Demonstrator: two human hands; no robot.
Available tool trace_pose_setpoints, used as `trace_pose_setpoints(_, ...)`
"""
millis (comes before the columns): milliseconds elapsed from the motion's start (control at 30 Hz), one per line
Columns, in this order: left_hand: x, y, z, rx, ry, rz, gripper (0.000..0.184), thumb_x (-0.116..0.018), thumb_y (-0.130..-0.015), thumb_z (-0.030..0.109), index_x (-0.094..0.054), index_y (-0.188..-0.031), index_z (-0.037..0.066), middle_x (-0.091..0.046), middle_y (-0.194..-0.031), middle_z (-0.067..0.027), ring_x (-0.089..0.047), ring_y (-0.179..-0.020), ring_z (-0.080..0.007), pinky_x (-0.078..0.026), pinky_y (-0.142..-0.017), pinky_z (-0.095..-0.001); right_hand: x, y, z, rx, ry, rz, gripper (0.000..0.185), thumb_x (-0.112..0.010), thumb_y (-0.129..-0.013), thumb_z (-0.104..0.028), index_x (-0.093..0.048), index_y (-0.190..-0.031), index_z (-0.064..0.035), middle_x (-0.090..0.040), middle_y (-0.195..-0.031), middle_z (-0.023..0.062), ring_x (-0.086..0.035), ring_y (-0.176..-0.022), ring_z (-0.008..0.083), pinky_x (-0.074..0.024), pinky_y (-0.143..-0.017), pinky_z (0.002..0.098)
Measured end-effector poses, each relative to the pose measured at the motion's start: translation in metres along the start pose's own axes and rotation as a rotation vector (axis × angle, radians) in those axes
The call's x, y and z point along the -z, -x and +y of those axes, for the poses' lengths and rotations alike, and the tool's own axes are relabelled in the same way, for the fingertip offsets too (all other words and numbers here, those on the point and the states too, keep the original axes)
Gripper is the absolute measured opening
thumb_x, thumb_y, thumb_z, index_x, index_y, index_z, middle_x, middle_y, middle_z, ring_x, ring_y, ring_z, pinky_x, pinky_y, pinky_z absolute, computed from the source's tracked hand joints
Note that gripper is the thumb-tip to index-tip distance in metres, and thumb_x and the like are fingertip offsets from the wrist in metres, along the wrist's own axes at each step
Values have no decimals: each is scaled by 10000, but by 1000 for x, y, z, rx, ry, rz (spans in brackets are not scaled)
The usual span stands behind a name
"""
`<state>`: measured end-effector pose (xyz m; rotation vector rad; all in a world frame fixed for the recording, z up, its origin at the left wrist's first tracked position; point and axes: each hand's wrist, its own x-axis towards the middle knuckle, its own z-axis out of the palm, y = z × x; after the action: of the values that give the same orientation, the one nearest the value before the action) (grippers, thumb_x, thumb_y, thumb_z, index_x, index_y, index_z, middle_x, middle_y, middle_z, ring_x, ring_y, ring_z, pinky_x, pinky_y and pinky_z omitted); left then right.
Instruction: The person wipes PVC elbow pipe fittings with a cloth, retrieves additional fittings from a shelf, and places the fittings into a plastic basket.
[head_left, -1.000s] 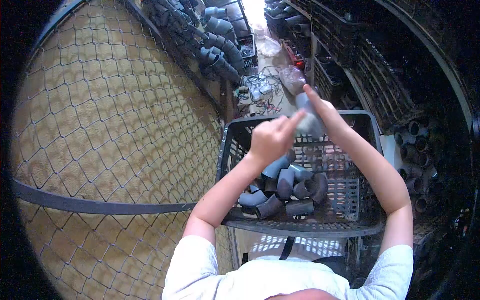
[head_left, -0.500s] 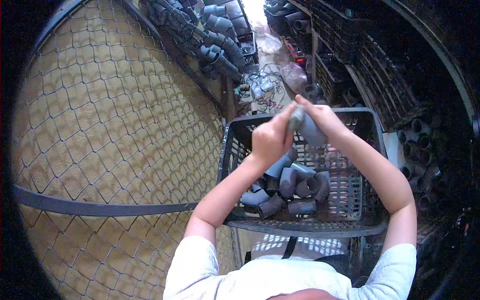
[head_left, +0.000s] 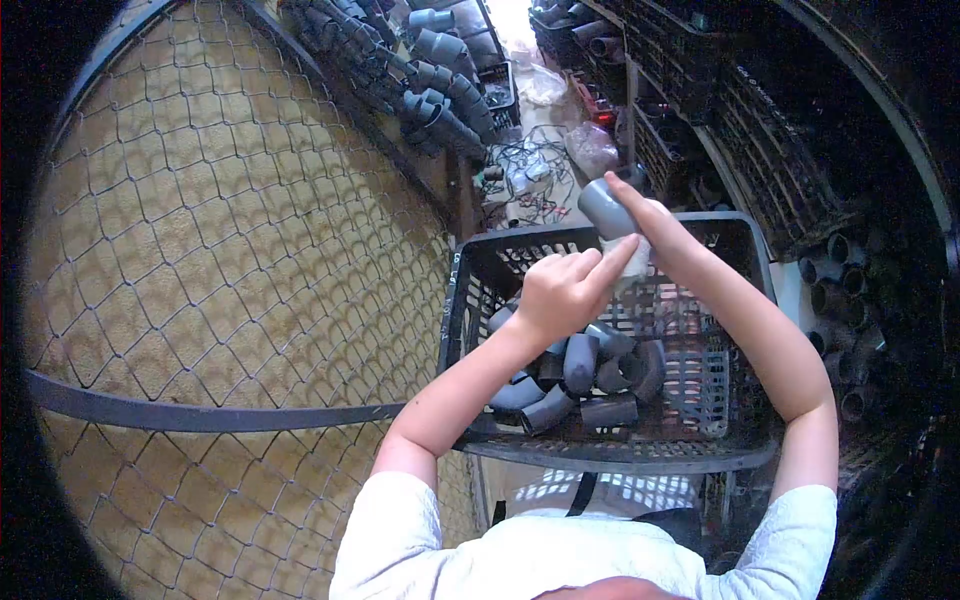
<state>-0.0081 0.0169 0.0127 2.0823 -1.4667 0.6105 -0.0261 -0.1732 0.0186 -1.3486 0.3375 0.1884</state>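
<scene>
A grey pipe elbow (head_left: 606, 208) is in my right hand (head_left: 655, 225), above the far side of a black plastic crate (head_left: 600, 455). My right fingers lie along its far side, partly hidden. My left hand (head_left: 565, 290) is closed, its index finger stretched toward the elbow's lower end. Under that fingertip is a whitish piece, apparently a cloth (head_left: 634, 264), pressed against the fitting. Below the hands, several grey elbows, one of them a curved elbow (head_left: 580, 362), lie loose in the crate's left and middle part.
A chain-link fence (head_left: 230, 250) with a metal bar (head_left: 200, 405) runs along my left. Stacked grey fittings (head_left: 440, 100) rise behind it. On the right stand dark crates (head_left: 770, 150) and more pipe fittings (head_left: 845, 280). Tangled cords (head_left: 530, 180) and a plastic bag (head_left: 590, 150) lie on the floor ahead.
The elbow has turned, and its open end now points up and left. My left hand has moved down and slightly right, bringing the whitish piece to the elbow's lower end.
</scene>
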Motion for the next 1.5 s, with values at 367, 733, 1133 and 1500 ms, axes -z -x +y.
trace_pose_setpoints(367,-7,1,0,-56,-50,10,576,-691,-750,166,-606,-1316,107,-670,-788,-101,-641,-595,-257,-512,-546,-362,-2,-1,10,-13,-67,-16,600,-483,-936,-650,-698,-1026,-97,-667,-872,20,-601,-739,111,-454,-672,250)
trace_pose_setpoints(733,-2,3,-5,-183,-139,-45,554,-677,-779,235,-620,-1312,98,-658,-738,-31,-632,-596,-137,-475,-527,-293,-6,8,3,51,57,95,569,-496,-927,-632,-695,-936,-100,-656,-816,44,-594,-692,140,-462,-622,298)
trace_pose_setpoints(1133,-11,3,-31,-134,-86,173,609,-690,-732,148,-598,-1329,73,-634,-693,-62,-573,-515,-199,-468,-496,-335,-11,15,1,2,-97,59,567,-438,-971,-596,-645,-1053,-74,-651,-860,37,-612,-771,119,-484,-638,291)
trace_pose_setpoints(1500,-11,4,-32,-62,-43,94,601,-671,-738,101,-593,-1334,96,-686,-792,-114,-631,-575,-237,-496,-532,-354,-8,7,7,44,-88,-29,599,-520,-926,-647,-665,-1090,-89,-653,-893,-2,-601,-760,84,-477,-645,241)
